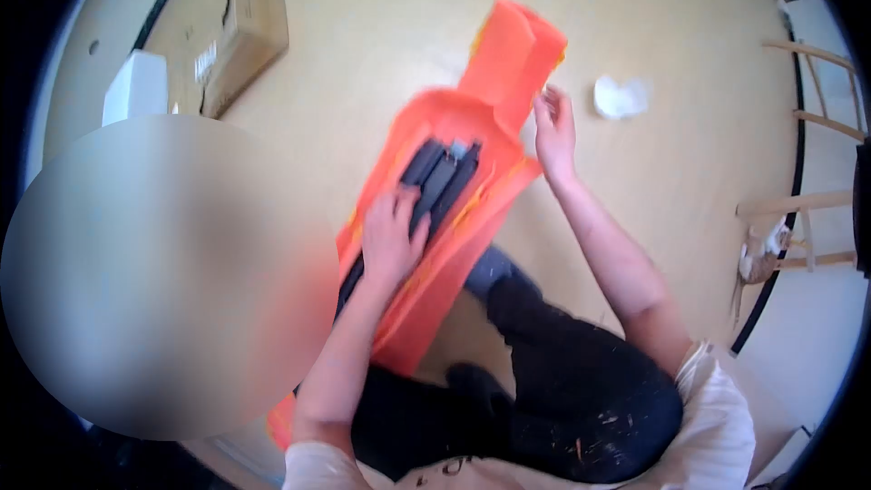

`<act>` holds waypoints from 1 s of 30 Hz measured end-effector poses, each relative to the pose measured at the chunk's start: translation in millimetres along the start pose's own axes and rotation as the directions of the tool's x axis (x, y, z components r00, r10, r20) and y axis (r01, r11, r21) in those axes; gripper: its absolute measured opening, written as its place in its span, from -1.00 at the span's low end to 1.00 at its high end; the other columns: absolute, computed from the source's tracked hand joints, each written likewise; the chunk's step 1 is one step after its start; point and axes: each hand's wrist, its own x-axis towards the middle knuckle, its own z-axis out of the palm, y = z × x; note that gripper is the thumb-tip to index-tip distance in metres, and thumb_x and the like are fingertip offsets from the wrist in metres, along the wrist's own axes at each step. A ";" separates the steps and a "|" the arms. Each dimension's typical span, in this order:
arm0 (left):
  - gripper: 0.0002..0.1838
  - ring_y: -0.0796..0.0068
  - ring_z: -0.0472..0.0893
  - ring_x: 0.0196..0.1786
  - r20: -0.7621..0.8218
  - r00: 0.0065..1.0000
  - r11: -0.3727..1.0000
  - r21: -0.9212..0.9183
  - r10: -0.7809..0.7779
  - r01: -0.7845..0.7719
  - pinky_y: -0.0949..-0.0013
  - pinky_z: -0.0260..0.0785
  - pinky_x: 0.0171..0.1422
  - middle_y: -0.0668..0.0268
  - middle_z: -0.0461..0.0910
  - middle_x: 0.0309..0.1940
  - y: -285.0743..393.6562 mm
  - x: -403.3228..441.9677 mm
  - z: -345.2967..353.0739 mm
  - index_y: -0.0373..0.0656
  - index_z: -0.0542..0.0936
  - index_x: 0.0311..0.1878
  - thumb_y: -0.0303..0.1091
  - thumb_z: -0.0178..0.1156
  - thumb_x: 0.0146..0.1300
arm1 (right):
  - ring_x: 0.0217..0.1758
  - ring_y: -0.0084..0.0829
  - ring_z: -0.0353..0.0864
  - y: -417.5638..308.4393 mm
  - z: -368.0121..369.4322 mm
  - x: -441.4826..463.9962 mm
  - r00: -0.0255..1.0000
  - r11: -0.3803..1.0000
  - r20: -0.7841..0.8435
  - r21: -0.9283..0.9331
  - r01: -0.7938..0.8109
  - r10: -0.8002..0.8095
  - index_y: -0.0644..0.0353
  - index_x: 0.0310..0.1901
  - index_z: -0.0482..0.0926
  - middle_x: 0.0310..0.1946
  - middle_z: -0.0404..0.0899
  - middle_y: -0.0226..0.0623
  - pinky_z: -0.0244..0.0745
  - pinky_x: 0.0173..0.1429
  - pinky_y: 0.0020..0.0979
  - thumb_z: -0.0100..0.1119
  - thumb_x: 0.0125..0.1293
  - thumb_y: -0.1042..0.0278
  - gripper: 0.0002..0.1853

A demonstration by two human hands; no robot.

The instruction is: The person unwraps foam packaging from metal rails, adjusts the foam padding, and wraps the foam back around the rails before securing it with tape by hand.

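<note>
- We are laying our left hand (392,231) over the dark bars (442,180), the fingers slightly spread and touching them from above, the hand being mostly open rather than closing into a fist
- We are bringing our right hand (555,127) to the right edge of the narrow upper part of the orange piece (515,59), the fingers bending; we are not managing to tell whether they are pinching the edge or only touching it
- We are having the orange piece lying slantwise in front of us, its wide part running down towards our lap and its narrow part pointing away, with yellow showing along some edges
- The dark bars are lying lengthwise inside the wide part, and a small pale blue-grey bit (459,151) is showing near their far end
- We are sitting low, our legs in dark trousers (590,390) bending close beside the orange piece
- A white object (621,97) is lying on the floor (667,191), to the right of our right hand and apart from it
- A cardboard box (259,23) and a white box (136,89) are standing at the upper left
- Wooden legs and rails (789,204) are showing at the far right
</note>
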 end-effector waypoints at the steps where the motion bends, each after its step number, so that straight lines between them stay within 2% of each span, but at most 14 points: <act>1: -0.44 -0.06 0.47 0.32 -0.023 0.999 0.997 0.066 0.050 -0.048 0.00 0.36 0.41 0.02 0.48 0.23 2.1 -6.5 5.1 -0.19 0.52 0.30 -0.24 0.40 0.26 | 0.16 -0.19 0.65 5.8 -1.9 18.2 0.995 0.999 -0.105 -0.052 -0.005 -0.001 0.21 0.29 0.44 0.17 0.60 -0.08 0.56 0.22 -0.21 0.27 0.43 0.35 -0.55; 4: -0.41 -0.01 0.45 0.39 -0.014 0.995 0.989 0.110 0.104 -0.102 0.00 0.34 0.44 0.03 0.48 0.30 4.0 -25.1 20.9 -0.20 0.53 0.33 -0.13 0.36 0.30 | 0.12 -0.23 0.63 -0.6 -8.4 3.7 0.997 0.987 -0.032 -0.148 0.067 -0.072 0.21 0.25 0.42 0.08 0.57 -0.13 0.57 0.18 -0.22 0.36 0.34 0.34 -0.51; 8: -0.42 0.03 0.48 0.36 0.065 0.985 0.974 0.152 0.158 -0.166 0.02 0.31 0.45 0.06 0.50 0.29 18.6 -36.9 23.8 -0.23 0.58 0.26 -0.02 0.32 0.32 | 0.09 -0.24 0.64 17.9 -14.1 -9.7 0.988 0.966 0.146 -0.260 -0.003 0.043 0.19 0.20 0.48 0.03 0.60 -0.10 0.59 0.17 -0.22 0.41 0.30 0.24 -0.50; 10: -0.43 0.11 0.54 0.24 0.047 0.982 0.972 0.143 0.183 -0.188 0.07 0.35 0.36 0.11 0.55 0.16 35.9 -32.1 17.6 -0.22 0.58 0.25 -0.03 0.31 0.32 | 0.15 -0.24 0.67 24.9 -20.4 -11.9 0.900 0.876 0.345 -0.476 -0.077 0.267 0.20 0.29 0.50 0.09 0.65 -0.04 0.58 0.23 -0.25 0.40 0.30 0.17 -0.43; 12: -0.47 0.20 0.61 0.07 0.264 0.960 0.971 0.189 0.091 -0.144 0.11 0.47 0.16 0.18 0.56 -0.05 44.8 -34.1 15.4 -0.20 0.58 0.23 -0.08 0.31 0.30 | 0.18 -0.21 0.68 34.6 -17.8 -18.4 0.865 0.908 0.388 -0.389 -0.158 0.317 0.18 0.36 0.47 0.13 0.67 -0.01 0.57 0.25 -0.25 0.37 0.32 0.16 -0.38; 13: -0.52 0.17 0.65 -0.10 0.154 0.981 0.973 0.179 0.120 -0.147 0.11 0.55 -0.05 0.20 0.52 -0.18 38.5 -37.5 29.0 -0.17 0.57 0.23 -0.18 0.28 0.29 | 0.20 -0.19 0.69 41.9 -16.5 -23.4 0.823 0.919 0.433 -0.306 -0.250 0.368 0.17 0.43 0.44 0.16 0.68 0.02 0.56 0.27 -0.25 0.35 0.33 0.14 -0.33; 14: -0.52 0.17 0.65 -0.10 0.170 0.979 0.974 0.175 0.112 -0.142 0.11 0.55 -0.05 0.20 0.52 -0.18 35.3 -41.3 30.5 -0.17 0.57 0.23 -0.18 0.28 0.29 | 0.20 -0.19 0.69 57.5 -8.3 -27.0 0.815 0.913 0.435 -0.310 -0.264 0.383 0.17 0.43 0.44 0.16 0.68 0.02 0.56 0.27 -0.25 0.35 0.33 0.14 -0.33; 16: -0.61 0.04 0.67 -0.18 0.198 0.979 0.983 0.163 0.052 -0.085 0.04 0.59 -0.15 0.14 0.53 -0.19 29.0 -38.2 26.9 -0.15 0.58 0.19 -0.30 0.23 0.31 | 0.22 -0.19 0.70 85.9 12.6 -27.7 0.924 0.994 0.379 -0.111 -0.001 0.043 0.13 0.48 0.42 0.16 0.70 0.01 0.56 0.28 -0.22 0.28 0.37 0.17 -0.34; 18: -0.71 -0.05 0.66 -0.21 0.179 0.983 0.992 0.103 0.048 -0.067 0.00 0.58 -0.12 0.08 0.55 -0.20 25.3 -29.6 8.2 -0.14 0.62 0.09 -0.38 0.19 0.32 | 0.17 -0.12 0.73 35.7 28.3 -12.0 0.836 0.989 0.530 -0.103 -0.102 0.142 0.14 0.40 0.50 0.06 0.74 0.00 0.57 0.27 -0.18 0.23 0.40 0.18 -0.44; 20: -0.78 -0.06 0.67 -0.19 0.104 0.994 0.996 0.081 0.020 -0.028 0.00 0.58 -0.10 0.05 0.57 -0.22 16.3 -21.0 -4.6 -0.15 0.66 0.00 -0.44 0.19 0.31 | 0.12 0.01 0.71 49.0 62.6 11.3 0.800 0.983 0.589 -0.181 -0.008 0.116 0.18 0.29 0.56 0.02 0.73 0.05 0.57 0.24 -0.11 0.25 0.41 0.09 -0.49; 24: -0.75 -0.06 0.67 -0.19 0.010 0.999 0.996 0.083 -0.040 0.039 0.04 0.56 -0.10 0.07 0.60 -0.22 -16.7 0.5 -46.5 -0.19 0.67 0.04 -0.47 0.26 0.29 | 0.35 -0.18 0.60 -11.3 96.8 17.7 0.825 0.991 0.552 -0.023 -0.133 0.123 0.28 0.42 0.45 0.27 0.64 0.01 0.43 0.45 -0.27 0.22 0.48 -0.08 -0.32; 26: -0.72 -0.05 0.67 -0.18 0.127 0.982 0.989 0.067 -0.136 0.129 0.07 0.55 -0.09 0.08 0.60 -0.23 -26.0 11.2 -66.8 -0.22 0.66 0.05 -0.43 0.31 0.29 | 0.44 -0.27 0.52 -10.2 95.0 26.0 0.773 0.944 0.622 0.165 -0.287 0.126 0.32 0.47 0.40 0.36 0.57 -0.02 0.33 0.52 -0.33 0.16 0.54 -0.11 -0.29; 28: -0.69 -0.04 0.68 -0.16 0.210 0.958 0.979 -0.025 -0.194 0.204 0.08 0.56 -0.05 0.08 0.62 -0.22 -33.3 13.9 -68.9 -0.23 0.66 0.06 -0.37 0.36 0.27 | 0.38 -0.28 0.57 -2.3 79.4 35.1 0.762 0.956 0.637 0.133 -0.260 0.118 0.30 0.36 0.53 0.28 0.64 -0.06 0.39 0.46 -0.29 0.08 0.57 -0.14 -0.36; 30: -0.67 -0.03 0.69 -0.12 0.223 0.974 0.999 -0.016 -0.035 0.039 0.07 0.56 -0.01 0.09 0.64 -0.22 -46.4 13.2 -44.9 -0.23 0.66 0.05 -0.31 0.39 0.26 | 0.22 -0.19 0.67 24.0 66.7 45.1 0.730 0.974 0.659 -0.019 -0.227 0.183 0.25 0.17 0.66 0.11 0.73 -0.06 0.49 0.33 -0.24 0.05 0.57 -0.12 -0.46</act>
